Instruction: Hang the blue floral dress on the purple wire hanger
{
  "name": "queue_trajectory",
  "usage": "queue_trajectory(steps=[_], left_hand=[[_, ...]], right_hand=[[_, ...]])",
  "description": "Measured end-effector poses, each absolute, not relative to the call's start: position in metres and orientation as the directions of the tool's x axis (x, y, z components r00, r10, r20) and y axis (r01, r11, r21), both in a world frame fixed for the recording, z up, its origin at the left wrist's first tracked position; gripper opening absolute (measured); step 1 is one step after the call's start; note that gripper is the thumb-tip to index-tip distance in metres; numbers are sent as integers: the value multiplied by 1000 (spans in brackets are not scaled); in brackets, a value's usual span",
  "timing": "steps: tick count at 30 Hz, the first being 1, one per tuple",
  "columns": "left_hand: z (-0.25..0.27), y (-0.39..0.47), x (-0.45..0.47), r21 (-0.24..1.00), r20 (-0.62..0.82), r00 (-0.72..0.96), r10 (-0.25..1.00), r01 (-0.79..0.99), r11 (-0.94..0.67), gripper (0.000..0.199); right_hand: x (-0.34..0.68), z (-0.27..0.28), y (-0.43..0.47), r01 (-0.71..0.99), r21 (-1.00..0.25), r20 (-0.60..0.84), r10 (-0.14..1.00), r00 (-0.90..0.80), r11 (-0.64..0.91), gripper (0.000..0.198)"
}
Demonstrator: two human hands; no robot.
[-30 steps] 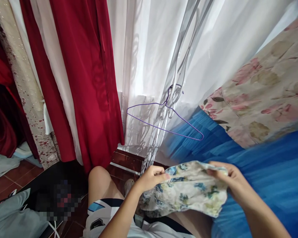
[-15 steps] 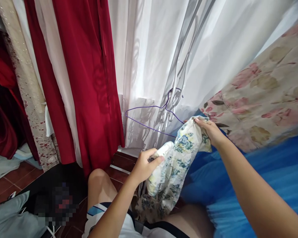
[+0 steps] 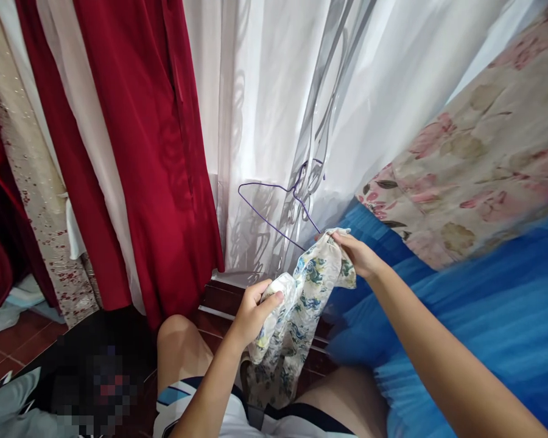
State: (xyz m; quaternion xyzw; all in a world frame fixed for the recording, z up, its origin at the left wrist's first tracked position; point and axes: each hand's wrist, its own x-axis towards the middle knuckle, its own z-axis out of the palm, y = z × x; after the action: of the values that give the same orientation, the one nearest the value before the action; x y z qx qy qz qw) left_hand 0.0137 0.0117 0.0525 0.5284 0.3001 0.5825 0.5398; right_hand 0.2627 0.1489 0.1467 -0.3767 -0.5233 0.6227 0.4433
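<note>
A white garment with blue and yellow flowers (image 3: pixel 308 304) hangs down between my knees, pinched in both hands. My left hand (image 3: pixel 254 312) grips its left upper edge, thumb on top of the cloth. At the garment's other upper corner, my right hand (image 3: pixel 354 250) is closed on the cloth. A thin purple hanger (image 3: pixel 269 222) has its right end inside or behind the cloth near my right hand; its left arm sticks out bare, and its hook points up. Which fingers also touch the hanger is hidden.
Long red dresses (image 3: pixel 141 152) hang at the left, beside a beige sequined one (image 3: pixel 31 201). White curtains (image 3: pixel 265 91) with a scrolled metal stand (image 3: pixel 317 128) are ahead. Rose-print cloth (image 3: pixel 466 170) and blue tulle (image 3: pixel 484 316) fill the right. A black seat (image 3: pixel 109 331) is lower left.
Both hands, the garment and the hanger have shifted a little left in view. The hanger's left arm tilts more steeply. Each hand keeps its hold on the cloth.
</note>
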Motion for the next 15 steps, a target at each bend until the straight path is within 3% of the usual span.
queue_trajectory(steps=[4, 8, 12, 15], left_hand=[[48, 17, 6, 881, 174, 108, 979, -460, -105, 31], [44, 23, -1, 794, 6, -29, 1000, -608, -22, 29], [31, 22, 0, 791, -119, -139, 983, -612, 10, 36], [21, 24, 1, 829, -103, -109, 989, -559, 25, 32]], right_hand=[[264, 147, 145, -198, -977, -16, 960, -280, -74, 24], [258, 155, 136, -289, -953, -13, 970, -244, -86, 22], [251, 153, 124, -291, -953, -20, 980, -200, -79, 26], [254, 150, 120, -289, -955, -30, 990, -140, -69, 29]])
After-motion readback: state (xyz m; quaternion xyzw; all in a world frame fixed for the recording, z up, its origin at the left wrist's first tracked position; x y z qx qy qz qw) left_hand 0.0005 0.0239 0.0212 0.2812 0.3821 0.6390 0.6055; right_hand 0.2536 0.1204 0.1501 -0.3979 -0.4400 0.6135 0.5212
